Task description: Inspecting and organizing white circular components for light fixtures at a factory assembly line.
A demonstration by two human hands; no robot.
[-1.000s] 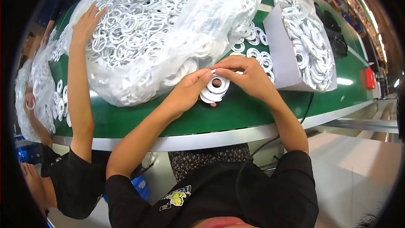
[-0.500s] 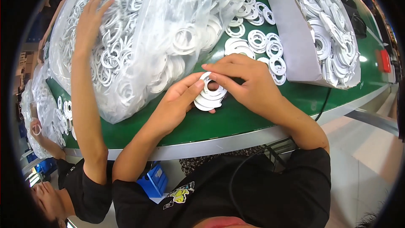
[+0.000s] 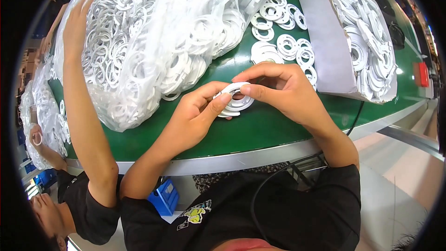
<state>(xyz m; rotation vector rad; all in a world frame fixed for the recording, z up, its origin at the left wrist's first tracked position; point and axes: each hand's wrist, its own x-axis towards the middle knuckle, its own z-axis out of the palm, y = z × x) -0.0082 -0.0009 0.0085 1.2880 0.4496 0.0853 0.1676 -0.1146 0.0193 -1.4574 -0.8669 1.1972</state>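
Observation:
Over the front part of the green table, both my hands pinch a small stack of white plastic rings [image 3: 242,105]. My left hand [image 3: 197,110] grips its left side, with the thumb on top and the fingers partly hidden underneath. From the right, my right hand [image 3: 285,92] holds the upper edge between thumb and curled fingers. The top ring has a wide round hole, and another white edge shows beneath it. How many rings are stacked I cannot tell. Just beyond my right hand lie several loose white rings [image 3: 286,45] on the table.
Large clear plastic bags [image 3: 174,28] full of white rings cover the table's left and middle. At right stands an open cardboard box [image 3: 325,42] heaped with similar parts. A co-worker's arm [image 3: 86,97] reaches into the bag at left. A black cable [image 3: 357,118] hangs over the table edge.
The stack has turned and tilted in my hands, its rings now lying closer together. My right fingers have curled more. The co-worker's hand at left has moved left over the bag.

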